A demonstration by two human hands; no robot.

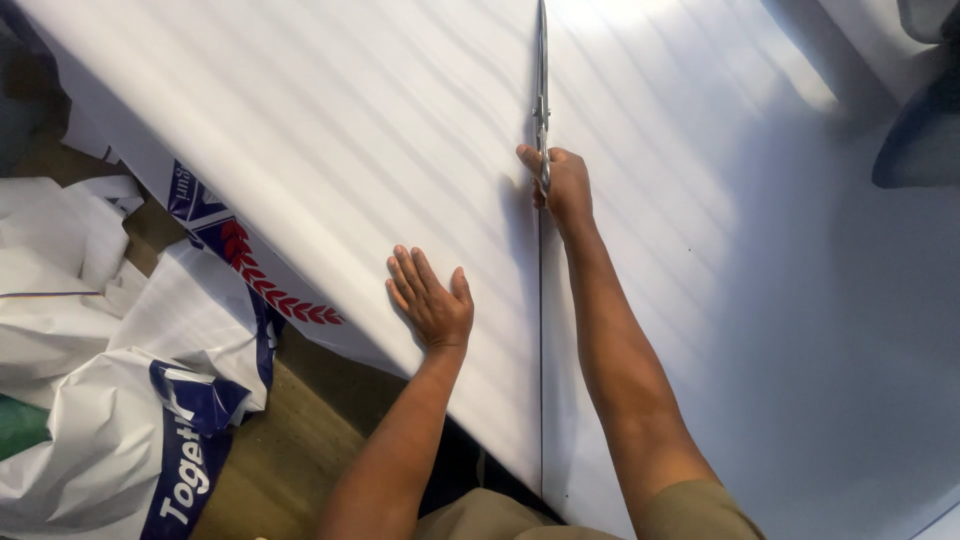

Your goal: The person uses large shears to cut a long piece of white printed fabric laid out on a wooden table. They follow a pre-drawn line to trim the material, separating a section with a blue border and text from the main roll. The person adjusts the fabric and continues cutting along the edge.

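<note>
A large white sheet [330, 130] lies spread over a table, with a straight cut running from the near edge up to my right hand. My right hand [562, 185] grips long metal scissors [541, 90], whose blades point away from me along the cut line. My left hand [432, 300] lies flat, fingers spread, on the left part of the sheet just beside the cut. The sheet to the right of the cut [760, 300] lies partly in shadow.
Crumpled white banner material with blue and red printing [130, 400] is heaped on the brown floor at the left. The sheet's printed edge [260, 275] hangs over the table's left side. A dark chair part [925, 130] stands at the upper right.
</note>
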